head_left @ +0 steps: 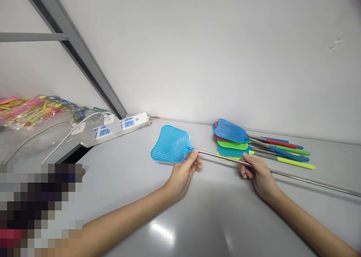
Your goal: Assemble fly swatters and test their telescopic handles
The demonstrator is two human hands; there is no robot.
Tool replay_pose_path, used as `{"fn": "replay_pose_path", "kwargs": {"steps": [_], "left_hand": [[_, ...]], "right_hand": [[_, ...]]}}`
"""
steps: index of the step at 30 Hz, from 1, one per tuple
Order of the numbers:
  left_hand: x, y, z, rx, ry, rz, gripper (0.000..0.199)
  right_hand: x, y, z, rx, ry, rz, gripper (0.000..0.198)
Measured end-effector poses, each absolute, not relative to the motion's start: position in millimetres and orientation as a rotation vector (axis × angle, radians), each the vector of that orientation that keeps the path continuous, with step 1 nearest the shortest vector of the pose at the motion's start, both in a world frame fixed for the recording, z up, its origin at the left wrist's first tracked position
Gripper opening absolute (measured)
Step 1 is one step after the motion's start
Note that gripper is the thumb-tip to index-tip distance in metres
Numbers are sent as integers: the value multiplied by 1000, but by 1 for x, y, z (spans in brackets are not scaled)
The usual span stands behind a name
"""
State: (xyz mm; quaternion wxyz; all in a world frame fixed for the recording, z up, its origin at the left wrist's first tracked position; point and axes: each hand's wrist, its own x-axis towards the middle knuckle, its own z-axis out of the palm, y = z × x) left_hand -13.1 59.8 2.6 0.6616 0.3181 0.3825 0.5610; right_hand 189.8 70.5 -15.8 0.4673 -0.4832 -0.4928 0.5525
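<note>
A blue fly swatter (pixel 171 144) with a perforated head is held above the grey table. My left hand (pixel 184 172) is closed around the neck just behind the head, thumb on top. Farther along the extended metal rod, my right hand (pixel 258 174) pinches the shaft. The rod runs on to the right and leaves the view, so its handle end is hidden. Behind my right hand lies a pile of fly swatters (pixel 231 131) in blue, red, green and yellow, their heads stacked to the left and their coloured grips pointing right.
A white power strip (pixel 115 129) with blue sockets and plugged-in cables lies at the left, by a gap in the tabletop. Clear plastic bags of colourful items (pixel 36 108) lie at the far left. A grey metal frame (pixel 84 58) slants down to the table (pixel 132 197) along the white wall.
</note>
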Motion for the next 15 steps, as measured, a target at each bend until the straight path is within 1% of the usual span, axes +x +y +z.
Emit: {"fn": "replay_pose_path", "kwargs": {"steps": [8, 12, 15], "left_hand": [[0, 84, 2, 933, 913, 1277, 28], [4, 88, 3, 1129, 1084, 1280, 27], [3, 91, 5, 1287, 1084, 1290, 25]], "right_hand": [[192, 70, -10, -1049, -1073, 1461, 48], [194, 70, -11, -974, -980, 1514, 48], [194, 70, -10, -940, -935, 1539, 47]]}}
